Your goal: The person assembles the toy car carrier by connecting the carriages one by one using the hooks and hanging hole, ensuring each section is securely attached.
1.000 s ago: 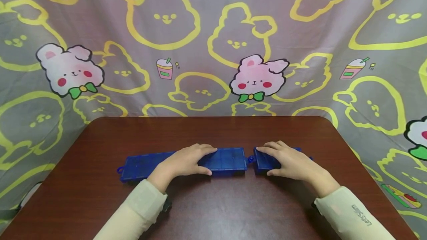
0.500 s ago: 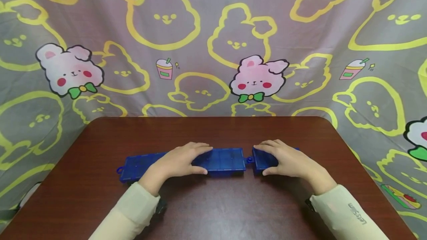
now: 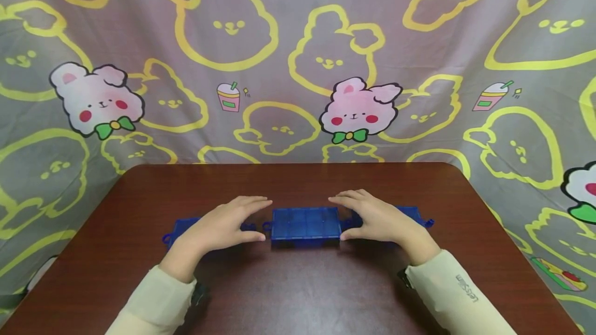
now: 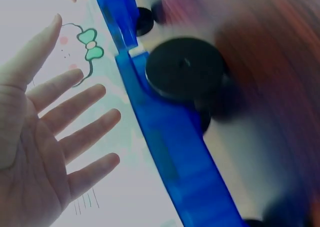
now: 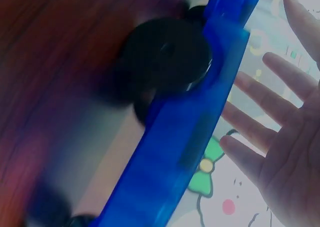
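Three blue flat-topped cars stand in a row across the table. The middle car [image 3: 306, 223] lies between the two hands. My left hand [image 3: 219, 226] is over the left car [image 3: 184, 226], fingers spread and thumb apart, holding nothing. My right hand [image 3: 379, 219] is over the right car [image 3: 410, 213] in the same way, its fingertips near the middle car's right end. In the left wrist view, the open left hand [image 4: 65, 122] is beside a blue car [image 4: 170, 147] with black wheels [image 4: 185, 69]. The right wrist view shows the open right hand [image 5: 285, 122] beside a blue car [image 5: 165, 137].
The brown table [image 3: 298, 288] reaches back to a grey curtain [image 3: 279, 81] printed with yellow outlines and rabbit faces. A blue ring [image 3: 166, 239] sticks out at the row's left end, and a small blue hook [image 3: 429, 223] at its right end.
Both hands have moved left. My left hand has come off the middle car, baring its left end and ring. My right hand has slid toward the middle car; the cars look nearly unmoved.
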Action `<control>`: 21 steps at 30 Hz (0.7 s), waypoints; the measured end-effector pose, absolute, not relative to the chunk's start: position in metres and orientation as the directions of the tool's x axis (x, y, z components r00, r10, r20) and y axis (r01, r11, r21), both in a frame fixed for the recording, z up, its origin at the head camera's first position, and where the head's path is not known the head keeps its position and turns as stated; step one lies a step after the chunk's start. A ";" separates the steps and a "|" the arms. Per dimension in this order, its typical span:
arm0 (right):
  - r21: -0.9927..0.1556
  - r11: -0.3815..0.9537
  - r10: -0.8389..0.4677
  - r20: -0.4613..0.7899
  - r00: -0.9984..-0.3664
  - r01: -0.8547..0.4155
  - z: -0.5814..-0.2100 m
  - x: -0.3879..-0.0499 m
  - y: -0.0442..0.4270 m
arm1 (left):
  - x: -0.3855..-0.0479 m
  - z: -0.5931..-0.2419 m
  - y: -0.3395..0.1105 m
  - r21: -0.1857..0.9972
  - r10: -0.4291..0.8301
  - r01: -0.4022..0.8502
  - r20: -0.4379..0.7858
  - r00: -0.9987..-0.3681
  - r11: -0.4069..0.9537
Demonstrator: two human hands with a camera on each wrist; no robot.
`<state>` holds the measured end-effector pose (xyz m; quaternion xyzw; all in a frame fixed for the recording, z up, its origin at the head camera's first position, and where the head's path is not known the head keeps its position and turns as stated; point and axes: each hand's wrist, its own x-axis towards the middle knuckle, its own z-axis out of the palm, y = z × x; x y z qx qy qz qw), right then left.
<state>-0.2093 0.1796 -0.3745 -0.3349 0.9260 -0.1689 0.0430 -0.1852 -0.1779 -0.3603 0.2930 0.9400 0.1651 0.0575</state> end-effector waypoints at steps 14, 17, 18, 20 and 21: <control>-0.376 0.672 -0.690 -0.006 -0.724 -0.638 -0.375 -0.212 0.128 | -0.176 -0.362 -0.215 0.324 0.497 0.462 -0.028 -0.867 0.825; -0.388 0.651 -0.709 -0.004 -0.705 -0.652 -0.378 -0.213 0.119 | -0.176 -0.365 -0.220 0.330 0.490 0.451 -0.039 -0.871 0.829; -0.394 0.643 -0.716 -0.003 -0.698 -0.657 -0.379 -0.214 0.116 | -0.177 -0.366 -0.222 0.333 0.487 0.447 -0.041 -0.873 0.830; -0.403 0.632 -0.726 -0.008 -0.688 -0.662 -0.380 -0.215 0.110 | -0.177 -0.369 -0.225 0.338 0.479 0.436 -0.050 -0.877 0.834; -0.405 0.627 -0.731 -0.010 -0.682 -0.666 -0.380 -0.216 0.107 | -0.178 -0.370 -0.226 0.339 0.474 0.430 -0.055 -0.879 0.837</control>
